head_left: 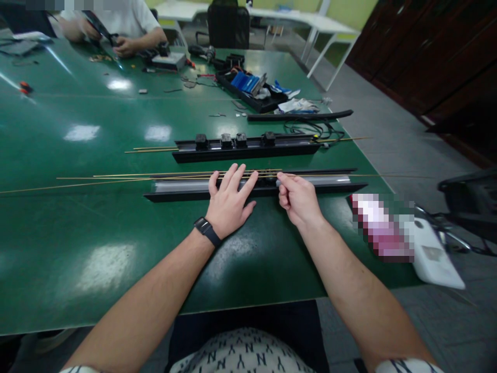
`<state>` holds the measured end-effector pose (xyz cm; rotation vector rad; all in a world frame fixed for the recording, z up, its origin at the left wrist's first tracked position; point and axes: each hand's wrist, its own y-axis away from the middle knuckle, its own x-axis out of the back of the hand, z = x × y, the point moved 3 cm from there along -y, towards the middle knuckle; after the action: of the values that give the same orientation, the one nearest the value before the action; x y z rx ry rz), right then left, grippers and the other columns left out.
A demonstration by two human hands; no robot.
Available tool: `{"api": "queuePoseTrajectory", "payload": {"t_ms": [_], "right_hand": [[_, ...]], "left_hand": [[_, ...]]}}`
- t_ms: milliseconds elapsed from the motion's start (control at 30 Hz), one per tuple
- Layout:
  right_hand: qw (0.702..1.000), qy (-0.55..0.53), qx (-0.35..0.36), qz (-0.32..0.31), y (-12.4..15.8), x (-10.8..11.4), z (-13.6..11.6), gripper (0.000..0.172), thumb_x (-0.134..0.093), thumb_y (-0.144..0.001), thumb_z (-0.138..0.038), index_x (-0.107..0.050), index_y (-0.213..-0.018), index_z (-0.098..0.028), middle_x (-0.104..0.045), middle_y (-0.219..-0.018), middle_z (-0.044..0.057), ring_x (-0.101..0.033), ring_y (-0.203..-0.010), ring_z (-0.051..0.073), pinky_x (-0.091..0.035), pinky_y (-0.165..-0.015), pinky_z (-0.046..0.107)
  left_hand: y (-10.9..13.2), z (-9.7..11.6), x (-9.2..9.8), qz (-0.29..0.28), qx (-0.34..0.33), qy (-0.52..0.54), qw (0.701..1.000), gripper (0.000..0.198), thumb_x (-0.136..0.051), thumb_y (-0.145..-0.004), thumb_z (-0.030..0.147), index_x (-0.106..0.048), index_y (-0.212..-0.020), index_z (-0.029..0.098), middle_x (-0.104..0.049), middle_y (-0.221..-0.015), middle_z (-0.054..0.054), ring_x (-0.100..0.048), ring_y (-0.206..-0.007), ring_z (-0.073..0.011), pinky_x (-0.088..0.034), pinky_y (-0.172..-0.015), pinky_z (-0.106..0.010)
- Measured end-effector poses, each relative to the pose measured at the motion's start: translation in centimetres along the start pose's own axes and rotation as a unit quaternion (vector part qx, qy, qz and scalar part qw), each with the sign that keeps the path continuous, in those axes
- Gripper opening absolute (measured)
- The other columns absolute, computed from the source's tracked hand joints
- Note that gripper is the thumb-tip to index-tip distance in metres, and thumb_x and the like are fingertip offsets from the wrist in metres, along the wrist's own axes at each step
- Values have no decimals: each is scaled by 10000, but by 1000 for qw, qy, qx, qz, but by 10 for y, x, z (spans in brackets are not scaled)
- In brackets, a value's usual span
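Your left hand [229, 203]'s lying over the thin rods [116, 176] on that black rail [186, 196], fingers spread, while your right hand [300, 198] pinches one rod.

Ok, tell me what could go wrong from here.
The long, thin golden rods stick out past the left end of the long black channel, so a bump could shift them. One golden rod appears to reach beyond the shiny green table's right edge and might get snagged. The flat white object near that edge could be knocked off by the right forearm.
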<state>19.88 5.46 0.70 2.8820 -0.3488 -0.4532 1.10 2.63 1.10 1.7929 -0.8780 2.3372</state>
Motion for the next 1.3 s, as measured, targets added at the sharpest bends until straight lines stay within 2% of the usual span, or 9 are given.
{"api": "queuePoseTrajectory", "payload": {"t_ms": [100, 300, 700, 1300], "right_hand": [[1000, 0, 4, 0, 0, 0, 0, 211, -801, -843, -281, -621, -817, -174, -532, -497, -72, -397, -306, 58, -220, -268, 168], [1000, 12, 10, 2, -2, 0, 2, 345, -840, -822, -389, -569, -731, -195, -515, -486, -73, -392, -303, 55, -213, -264, 169], [1000, 3, 1, -8, 0, 1, 0, 242, -834, -805, -308, -631, -829, -177, -560, -512, -70, -398, -307, 54, -221, -266, 164], [1000, 8, 0, -2, -1, 0, 2, 388, -874, -800, -420, -550, -764, -211, -515, -498, -82, -380, -313, 51, -226, -268, 162]], "left_hand": [[0, 1, 0, 0, 0, -1, 1000, 712, -647, -963, 433, -420, -1618, 270, -381, -1707, -158, -297, -1609, -336, -114, -1275, -610], [-1, 1, 1, -4, 2, 2, 1000, 722, -660, -955, 427, -419, -1618, 271, -383, -1706, -157, -296, -1609, -334, -114, -1275, -615], [-1, 1, 1, -8, 4, -2, 1000, 717, -645, -963, 433, -414, -1622, 271, -373, -1712, -154, -290, -1612, -332, -105, -1278, -609], [-1, 2, 3, -8, 5, 3, 1000, 710, -638, -962, 423, -419, -1619, 269, -377, -1709, -155, -291, -1611, -337, -102, -1282, -608]]}}
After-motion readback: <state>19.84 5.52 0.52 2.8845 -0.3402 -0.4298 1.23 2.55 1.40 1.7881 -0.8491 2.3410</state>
